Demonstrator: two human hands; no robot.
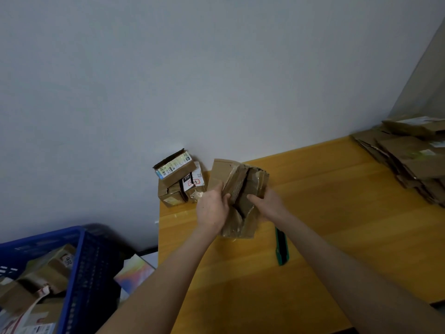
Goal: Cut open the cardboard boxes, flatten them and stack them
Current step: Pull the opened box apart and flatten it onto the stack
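Head view, cardboard box (240,179) upright, left grip (212,210) and right grip (267,204) clutching its opposite sides (knife (282,245) lying nearby)

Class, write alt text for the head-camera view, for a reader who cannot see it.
The left hand and right hand grip a torn-open cardboard box at a yellow table. A green utility knife lies beside it; flattened cardboard is stacked far right.

One wide-angle head view looks forward and down, tilted askew, close over the yellow table (325,225). The left hand (212,210) and right hand (268,204) grip a cardboard box (240,179) near centre. The wall (168,68) fills 12 o'clock, and a blue crate (79,261) sits at 8 o'clock.
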